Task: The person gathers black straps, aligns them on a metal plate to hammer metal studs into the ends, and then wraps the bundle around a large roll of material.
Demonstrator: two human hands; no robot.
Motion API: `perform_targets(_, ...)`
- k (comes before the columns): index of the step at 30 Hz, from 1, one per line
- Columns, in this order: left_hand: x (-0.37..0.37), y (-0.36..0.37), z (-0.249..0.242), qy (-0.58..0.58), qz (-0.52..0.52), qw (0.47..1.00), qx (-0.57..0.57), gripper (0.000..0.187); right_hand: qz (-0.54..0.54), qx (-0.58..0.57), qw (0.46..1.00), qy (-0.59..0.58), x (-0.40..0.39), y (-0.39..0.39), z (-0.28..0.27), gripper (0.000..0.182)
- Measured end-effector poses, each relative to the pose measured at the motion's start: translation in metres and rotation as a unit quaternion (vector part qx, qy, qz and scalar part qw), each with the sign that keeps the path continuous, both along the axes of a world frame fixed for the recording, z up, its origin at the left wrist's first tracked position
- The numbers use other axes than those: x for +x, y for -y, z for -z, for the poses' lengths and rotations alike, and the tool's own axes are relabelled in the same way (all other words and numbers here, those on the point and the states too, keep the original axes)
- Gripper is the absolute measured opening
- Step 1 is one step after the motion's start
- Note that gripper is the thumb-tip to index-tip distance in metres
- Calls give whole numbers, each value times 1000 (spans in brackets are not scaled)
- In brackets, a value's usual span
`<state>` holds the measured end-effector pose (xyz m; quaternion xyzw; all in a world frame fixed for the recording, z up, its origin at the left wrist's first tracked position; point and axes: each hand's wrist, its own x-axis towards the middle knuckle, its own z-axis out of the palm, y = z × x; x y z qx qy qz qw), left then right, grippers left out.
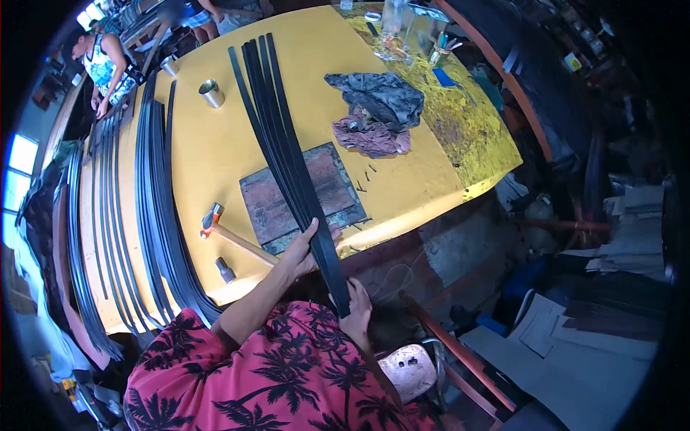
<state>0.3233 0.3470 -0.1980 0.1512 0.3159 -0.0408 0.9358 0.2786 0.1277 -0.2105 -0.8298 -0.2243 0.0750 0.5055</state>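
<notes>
A bundle of long, flat black straps (284, 151) lies fanned out on the yellow table, its near end lifted over the front edge. My left hand (300, 251) is closed around the bundle, thumb on top. At the near end my right hand (356, 309) grips the straps' edge, fingers partly hidden behind them. Beneath the straps is a dark, worn square slab (262, 208). Left of it rests a hammer (237, 239) with a wooden handle, passing near my left forearm. A short dark tool (224, 270) lies close by.
More black straps (154, 179) hang over the table's left side. A metal cup (211, 93) and crumpled dark cloths (377, 108) sit farther back. Another person (108, 68) stands at far left. A stool (408, 373) and cardboard sheets (560, 381) are on my right.
</notes>
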Motion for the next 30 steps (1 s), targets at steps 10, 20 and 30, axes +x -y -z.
perform_targets(10,6,-52,6,30,-3,999,12,41,157,293,816,-473,42,-109,-45,21)
perform_targets(20,45,-140,13,36,-102,984,143,39,-99,98,861,-490,113,-211,-24,20)
perform_targets(30,69,-175,41,-32,-163,967,192,29,-200,47,869,-450,210,-250,-3,26)
